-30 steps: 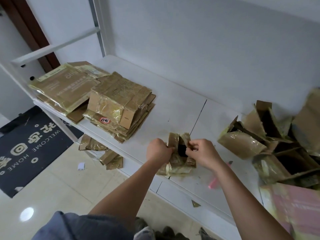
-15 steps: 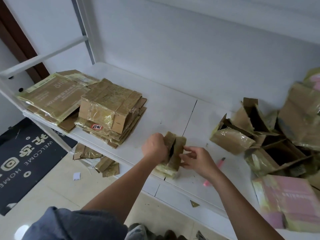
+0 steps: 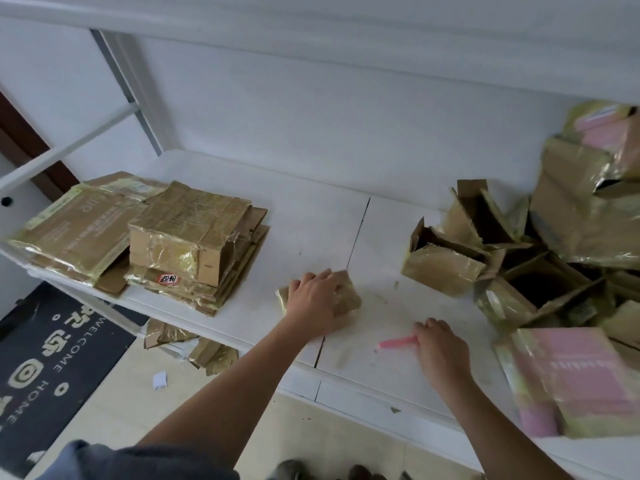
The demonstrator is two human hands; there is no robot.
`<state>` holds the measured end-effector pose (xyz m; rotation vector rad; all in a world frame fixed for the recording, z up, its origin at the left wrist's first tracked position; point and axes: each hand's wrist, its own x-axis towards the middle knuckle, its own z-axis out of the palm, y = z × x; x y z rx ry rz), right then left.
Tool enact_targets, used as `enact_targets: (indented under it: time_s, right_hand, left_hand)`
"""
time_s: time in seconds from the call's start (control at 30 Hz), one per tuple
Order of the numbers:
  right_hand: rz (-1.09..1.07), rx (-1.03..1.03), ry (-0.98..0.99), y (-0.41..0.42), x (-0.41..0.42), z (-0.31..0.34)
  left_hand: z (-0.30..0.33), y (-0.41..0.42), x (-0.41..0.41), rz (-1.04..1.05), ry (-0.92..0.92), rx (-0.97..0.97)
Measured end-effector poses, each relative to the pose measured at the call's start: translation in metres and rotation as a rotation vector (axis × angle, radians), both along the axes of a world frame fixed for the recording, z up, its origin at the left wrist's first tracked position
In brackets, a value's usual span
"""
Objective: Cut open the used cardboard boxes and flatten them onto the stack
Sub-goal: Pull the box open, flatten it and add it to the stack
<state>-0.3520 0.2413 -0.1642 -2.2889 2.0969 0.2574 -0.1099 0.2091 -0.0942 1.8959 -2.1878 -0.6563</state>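
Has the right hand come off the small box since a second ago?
Yes. The right hand left the small box and moved toward the near shelf edge, onto the pink cutter.

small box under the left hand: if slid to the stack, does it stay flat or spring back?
The small box looks folded, pressed flat by the left hand, so it may spring open once released. Its glossy tape wrap probably slides easily on the white shelf. Thin cardboard, so likely light.

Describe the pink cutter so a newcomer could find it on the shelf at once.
Start at the white shelf, with the flat stack on its left and the heap of open boxes on its right. Near the front edge, between them, lies the pink cutter, at the right hand's fingertips. It is the only slim pink stick there; everything else nearby is brown taped cardboard.
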Motion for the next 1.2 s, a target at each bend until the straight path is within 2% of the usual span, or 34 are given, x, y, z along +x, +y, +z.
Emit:
enact_targets:
  time_s: [0.1, 0.23, 0.4, 0.53, 0.7, 0.97, 1.2]
  right_hand:
    - [-0.077, -0.11, -0.169, -0.003, -0.002, 0.0]
    - [-0.272, -0.244, -0.796, -0.005, 0.003, 0.007]
    - [-0.283, -0.151, -1.481, -0.007, 0.023, 0.019]
    - [-0.325, -0.102, -1.755, -0.011, 0.036, 0.019]
    - [-0.258, -0.06, -1.814, -0.004, 0.054, 0.012]
    - [-0.149, -0.047, -1.697, -0.007, 0.058, 0.012]
    - [-0.097, 0.06, -1.604, -0.005, 0.05, 0.012]
  left_hand:
    - [0.003, -0.002, 0.0, -0.183, 0.046, 0.03]
    - [0.001, -0.003, -0.002, -0.178, -0.048, 0.119]
    - [0.001, -0.002, -0.005, -0.156, -0.06, 0.086]
    - [-0.003, 0.0, -0.002, -0.132, -0.04, 0.114]
    - [0.001, -0.008, 0.0, -0.139, -0.096, 0.114]
    - [-0.004, -0.005, -0.001, -0.11, -0.063, 0.076]
    - [-0.008, -0.006, -0.002, -0.106, -0.088, 0.08]
